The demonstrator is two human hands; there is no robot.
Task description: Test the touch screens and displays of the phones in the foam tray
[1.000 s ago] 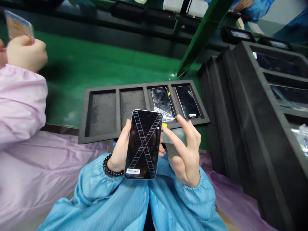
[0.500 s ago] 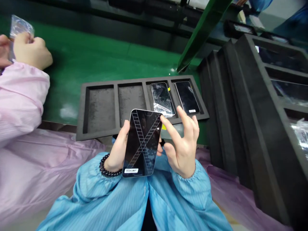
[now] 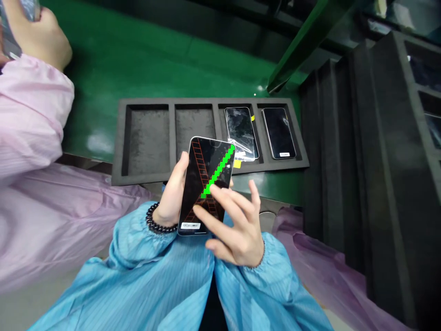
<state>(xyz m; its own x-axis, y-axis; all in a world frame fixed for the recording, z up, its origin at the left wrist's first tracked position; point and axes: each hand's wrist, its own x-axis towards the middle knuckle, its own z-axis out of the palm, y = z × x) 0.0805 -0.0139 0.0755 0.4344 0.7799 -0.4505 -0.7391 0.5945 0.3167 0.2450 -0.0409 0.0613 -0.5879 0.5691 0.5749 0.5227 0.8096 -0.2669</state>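
My left hand (image 3: pixel 172 197) grips a black phone (image 3: pixel 206 174) by its left edge, screen facing up, over my lap. The screen shows an X of ladder-like squares; the upper right arm of the X is green down to the centre, the other arms are reddish. My right hand (image 3: pixel 230 225) lies over the lower right part of the screen with fingers spread, one fingertip touching the glass near the end of the green line. A bead bracelet (image 3: pixel 158 224) circles my left wrist. Both sleeves are light blue.
A black foam tray (image 3: pixel 144 174) with four slots lies on the green belt (image 3: pixel 144 64); its two right slots hold phones (image 3: pixel 241 131) (image 3: pixel 279 133). Stacked foam trays (image 3: pixel 379 161) rise at the right. A co-worker's pink sleeve (image 3: pixel 31 101) and hand (image 3: pixel 37 37) are at the left.
My right hand came down from beside the phone onto its screen and dragged along one diagonal, which turned green. The other lines went from white to reddish. The view shifted slightly downward.
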